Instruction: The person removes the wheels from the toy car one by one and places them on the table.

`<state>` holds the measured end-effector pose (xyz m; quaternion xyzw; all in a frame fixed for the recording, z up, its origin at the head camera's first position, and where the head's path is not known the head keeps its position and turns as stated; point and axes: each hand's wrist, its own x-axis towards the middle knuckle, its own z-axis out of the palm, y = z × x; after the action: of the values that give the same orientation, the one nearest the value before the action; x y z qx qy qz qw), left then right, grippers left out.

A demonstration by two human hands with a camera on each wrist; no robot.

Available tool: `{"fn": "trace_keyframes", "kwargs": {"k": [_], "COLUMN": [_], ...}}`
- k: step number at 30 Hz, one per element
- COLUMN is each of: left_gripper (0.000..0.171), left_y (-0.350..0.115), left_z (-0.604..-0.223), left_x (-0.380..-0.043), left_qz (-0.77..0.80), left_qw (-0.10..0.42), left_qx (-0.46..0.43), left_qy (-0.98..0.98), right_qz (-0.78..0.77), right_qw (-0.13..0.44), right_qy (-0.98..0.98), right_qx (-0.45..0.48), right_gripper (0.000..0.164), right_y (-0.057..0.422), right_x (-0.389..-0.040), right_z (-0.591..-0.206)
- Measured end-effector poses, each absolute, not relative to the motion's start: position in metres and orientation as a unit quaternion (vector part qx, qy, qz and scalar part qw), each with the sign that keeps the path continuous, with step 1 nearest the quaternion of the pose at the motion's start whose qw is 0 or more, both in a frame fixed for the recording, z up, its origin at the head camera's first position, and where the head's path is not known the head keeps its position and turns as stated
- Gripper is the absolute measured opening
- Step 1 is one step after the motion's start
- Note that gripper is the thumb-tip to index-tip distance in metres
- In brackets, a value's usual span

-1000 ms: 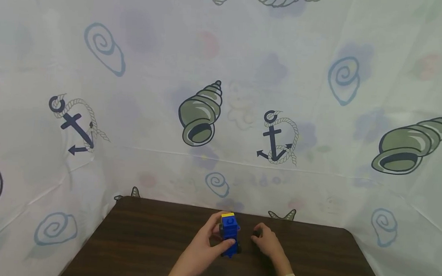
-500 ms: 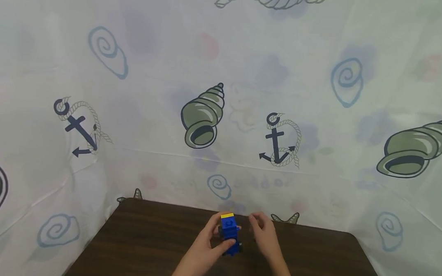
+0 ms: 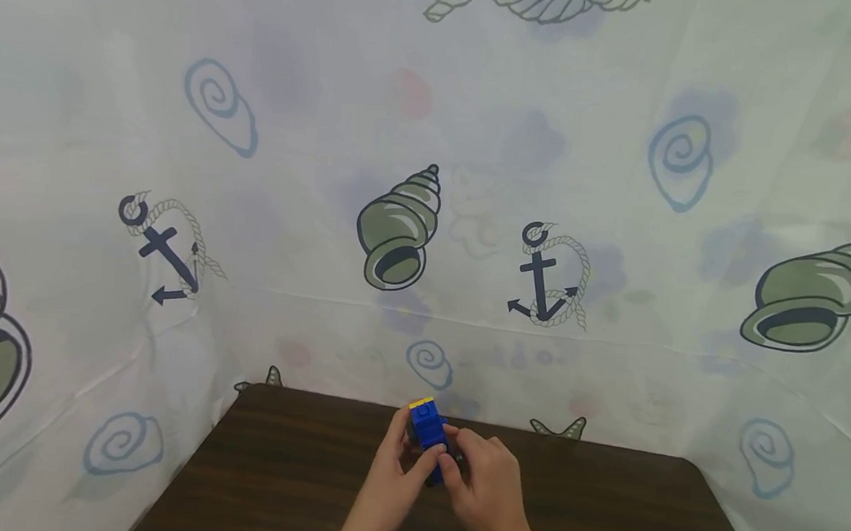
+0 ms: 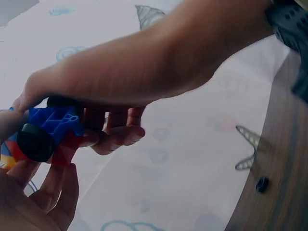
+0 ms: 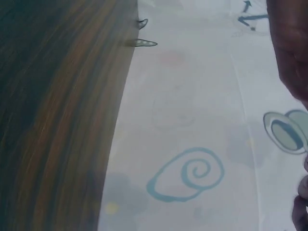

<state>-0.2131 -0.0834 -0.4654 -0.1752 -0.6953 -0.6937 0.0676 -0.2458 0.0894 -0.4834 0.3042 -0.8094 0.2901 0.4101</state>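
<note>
Both hands are on a small toy truck (image 3: 429, 424), raised over the table's far side. It is blue with a yellow top edge; the left wrist view also shows red on it. My left hand (image 3: 391, 474) grips it, thumb across the blue body and fingers behind. From the right, my right hand (image 3: 489, 478) pinches the truck's lower side with thumb and forefinger. A black wheel (image 4: 36, 143) sits on the blue chassis (image 4: 55, 120), and another dark round part shows under the right hand. Only pieces of a hand (image 5: 291, 48) appear at the right wrist view's edge.
A loose black wheel (image 4: 262, 184) lies on the dark wooden table (image 3: 281, 465) near its far edge. A white cloth (image 3: 299, 212) printed with shells and anchors hangs behind the table and along both sides.
My right hand has come left from beside the truck, off the tabletop, and now touches the truck. My left hand keeps its hold, and the truck has tilted and shifted slightly left.
</note>
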Motion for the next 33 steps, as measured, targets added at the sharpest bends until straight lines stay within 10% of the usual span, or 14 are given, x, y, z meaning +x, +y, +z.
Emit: {"fn": "trace_keyframes", "kwargs": {"k": [33], "left_gripper": [0.04], "left_y": [-0.067], "left_z": [-0.472], "left_x": [-0.216], "left_qz": [-0.71], "left_qw": [0.178], "left_qx": [0.025], "left_qy": [-0.681], "right_qz": [0.223], "right_qw": [0.412], "right_qy": [-0.83], "right_qx": [0.302], "right_gripper": [0.041], "right_y": [0.051], "right_x": [-0.246], "right_z": [-0.488]}}
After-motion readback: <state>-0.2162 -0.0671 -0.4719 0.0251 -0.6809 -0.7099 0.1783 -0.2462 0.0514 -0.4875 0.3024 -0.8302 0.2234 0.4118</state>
